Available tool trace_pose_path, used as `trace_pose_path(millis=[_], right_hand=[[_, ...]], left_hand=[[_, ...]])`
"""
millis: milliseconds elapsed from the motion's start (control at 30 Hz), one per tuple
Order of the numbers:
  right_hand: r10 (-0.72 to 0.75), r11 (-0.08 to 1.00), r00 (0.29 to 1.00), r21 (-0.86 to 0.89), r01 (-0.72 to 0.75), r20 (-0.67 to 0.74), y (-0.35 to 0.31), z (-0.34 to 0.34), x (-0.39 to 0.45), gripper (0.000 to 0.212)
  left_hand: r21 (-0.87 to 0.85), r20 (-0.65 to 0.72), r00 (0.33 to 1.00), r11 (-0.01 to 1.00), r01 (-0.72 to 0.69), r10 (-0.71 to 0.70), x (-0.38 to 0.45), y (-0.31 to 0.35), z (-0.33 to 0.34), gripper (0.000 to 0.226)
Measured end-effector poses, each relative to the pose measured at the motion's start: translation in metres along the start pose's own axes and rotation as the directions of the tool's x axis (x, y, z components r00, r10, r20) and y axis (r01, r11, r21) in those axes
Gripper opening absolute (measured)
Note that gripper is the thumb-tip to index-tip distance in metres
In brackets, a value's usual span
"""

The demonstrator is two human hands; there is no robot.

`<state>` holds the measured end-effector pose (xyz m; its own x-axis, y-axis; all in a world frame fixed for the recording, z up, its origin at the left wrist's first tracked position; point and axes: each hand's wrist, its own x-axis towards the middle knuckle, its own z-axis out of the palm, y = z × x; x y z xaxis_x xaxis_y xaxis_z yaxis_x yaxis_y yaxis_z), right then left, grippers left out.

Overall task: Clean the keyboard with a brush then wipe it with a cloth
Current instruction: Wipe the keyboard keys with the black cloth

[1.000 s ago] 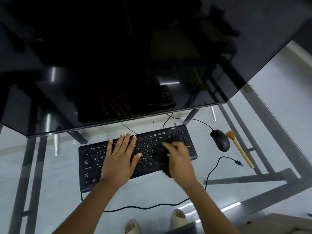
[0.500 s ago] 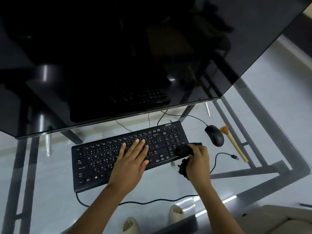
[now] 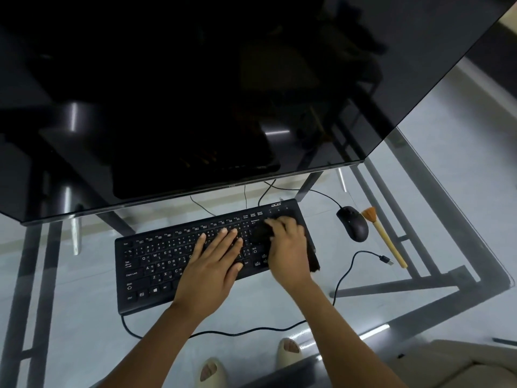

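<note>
Our right hand [image 3: 288, 249] is back up on the keyboard [image 3: 156, 264] now; half a second ago it hung off the right end with the cloth [image 3: 263, 233] bunched beside the edge, and here it sits over the number-pad end, close under the logo corner. Our fingers curl round the dark cloth and press it onto the keys; a flap of the cloth trails out under the heel of the hand and hangs past the keyboard's right edge. Our left hand [image 3: 215, 264] has barely shifted from where it lay a moment ago: it rests flat on the middle keys, fingers straight and slightly spread, thumb out toward the near edge, gripping nothing.

Moving outward, the keyboard lies slanted on the glass desk [image 3: 84, 331], its right end farther from us, its cable [image 3: 240, 330] looping along the near side. Just right of it sits the black mouse [image 3: 353, 223], and beside the mouse lies the brush [image 3: 387, 242], bristles pointing away from us, wooden handle toward us, well apart from both hands. A loose plug end [image 3: 385, 259] of a thin lead lies touching or just beside the handle; we cannot tell which. Above it all the dark monitor [image 3: 195, 93] fills the top of the view. Through the glass, two pale slippers [image 3: 289, 350] show below.
</note>
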<state>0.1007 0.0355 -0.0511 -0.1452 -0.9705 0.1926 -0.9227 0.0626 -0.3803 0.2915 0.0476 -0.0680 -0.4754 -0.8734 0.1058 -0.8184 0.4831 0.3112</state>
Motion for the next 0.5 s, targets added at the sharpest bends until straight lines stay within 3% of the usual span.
trace_pose_path(millis=[33, 67, 100, 167, 200, 300, 333, 367, 400, 467, 500], right_hand=[[-0.067, 0.998, 0.998, -0.008, 0.067, 0.004, 0.004, -0.002, 0.006, 0.045], [-0.013, 1.000, 1.000, 0.009, 0.013, -0.003, 0.011, -0.003, 0.016, 0.044], [0.135, 0.990, 0.990, 0.051, -0.134, -0.029, 0.017, -0.004, 0.026, 0.042], [0.431, 0.901, 0.901, 0.082, -0.427, -0.044, 0.013, -0.005, 0.044, 0.041], [0.439, 0.898, 0.898, 0.044, -0.438, -0.031, 0.001, -0.004, 0.048, 0.042], [0.035, 0.999, 0.997, 0.000, -0.035, 0.069, -0.031, 0.005, 0.036, 0.047], [-0.055, 0.998, 0.996, 0.012, 0.055, 0.074, -0.025, 0.007, 0.034, 0.049], [-0.049, 0.999, 0.996, 0.018, 0.048, 0.074, -0.017, 0.003, 0.040, 0.051], [0.084, 0.996, 0.994, 0.029, -0.086, 0.069, -0.004, -0.001, 0.048, 0.050], [0.409, 0.910, 0.912, 0.051, -0.411, 0.037, 0.013, -0.010, 0.063, 0.047], [0.465, 0.884, 0.884, 0.022, -0.466, 0.036, 0.010, -0.011, 0.064, 0.048]], left_hand=[[-0.003, 0.000, 1.000, 1.000, -0.004, 0.004, 0.000, -0.001, 0.000, 0.049], [-0.008, 0.000, 1.000, 1.000, -0.006, 0.006, 0.000, -0.002, 0.000, 0.049], [-0.012, -0.002, 1.000, 1.000, -0.008, 0.008, 0.000, -0.003, 0.000, 0.049], [-0.018, -0.007, 1.000, 1.000, -0.011, 0.011, -0.001, -0.003, 0.001, 0.049], [-0.019, -0.010, 1.000, 1.000, -0.010, 0.010, -0.001, -0.003, 0.002, 0.049], [-0.022, -0.008, 1.000, 1.000, -0.008, 0.008, -0.001, -0.003, 0.001, 0.048], [-0.022, -0.003, 1.000, 1.000, -0.011, 0.011, 0.000, -0.003, 0.000, 0.048], [-0.020, 0.002, 1.000, 1.000, -0.012, 0.012, 0.000, -0.002, 0.000, 0.049], [-0.022, 0.004, 1.000, 1.000, -0.010, 0.010, 0.000, -0.002, -0.001, 0.049], [-0.028, 0.006, 1.000, 1.000, -0.002, 0.003, 0.000, -0.002, -0.001, 0.049], [-0.025, 0.010, 1.000, 1.000, 0.003, -0.002, 0.000, -0.002, -0.001, 0.050]])
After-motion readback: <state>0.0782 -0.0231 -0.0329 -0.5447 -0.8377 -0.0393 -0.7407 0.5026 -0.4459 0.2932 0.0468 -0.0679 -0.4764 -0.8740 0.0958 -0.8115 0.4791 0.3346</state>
